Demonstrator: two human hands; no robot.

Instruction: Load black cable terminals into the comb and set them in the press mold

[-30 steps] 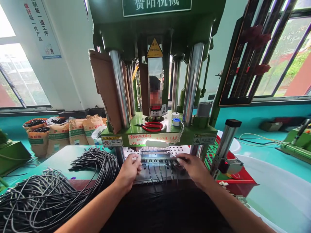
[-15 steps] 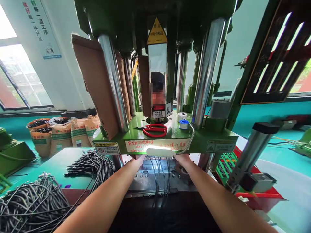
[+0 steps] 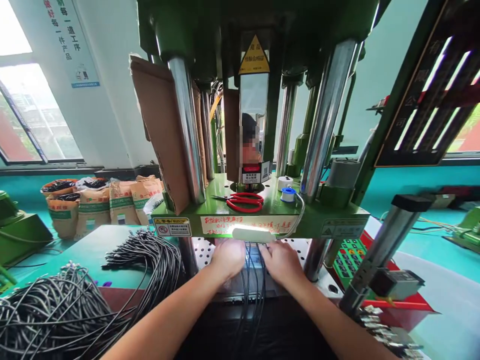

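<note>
Head view: the left hand (image 3: 229,256) and the right hand (image 3: 282,261) are just below the lamp (image 3: 254,235) of the green press (image 3: 279,211), with several black cables (image 3: 255,285) running down between them. Both hands have bent fingers; whether they pinch something, I cannot tell. A cable bundle (image 3: 153,250) lies on the left surface (image 3: 88,250).

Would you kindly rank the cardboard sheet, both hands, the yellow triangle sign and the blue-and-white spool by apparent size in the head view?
1. Cardboard sheet
2. Left hand and right hand: too alike to rank
3. Yellow triangle sign
4. Blue-and-white spool
</note>
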